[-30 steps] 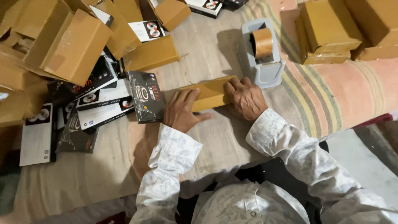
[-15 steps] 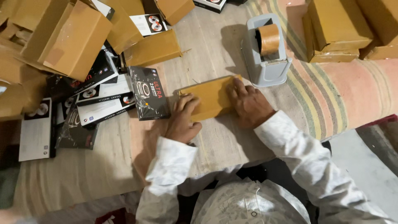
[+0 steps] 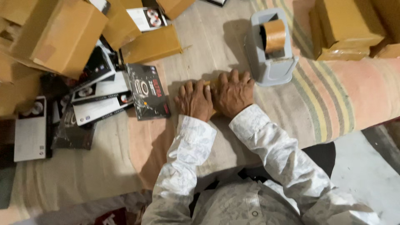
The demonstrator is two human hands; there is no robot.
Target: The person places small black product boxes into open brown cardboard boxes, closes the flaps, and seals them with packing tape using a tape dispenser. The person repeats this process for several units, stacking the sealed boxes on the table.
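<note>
Striped mat [image 3: 329,96] w/ tape dispenser [image 3: 271,46]; brown flat box [image 3: 209,85] nearly covered by left hand [image 3: 193,100] & right hand [image 3: 233,93], fingers pressed flat on it.

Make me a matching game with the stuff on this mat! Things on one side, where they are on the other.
Things:
1. tape dispenser
2. black packet
3. small brown box
4. large open carton

Places:
A. top left corner
B. under the left hand and right hand
C. just beyond the right hand
D. left of the left hand

Pairs: 1-C, 2-D, 3-B, 4-A
</note>
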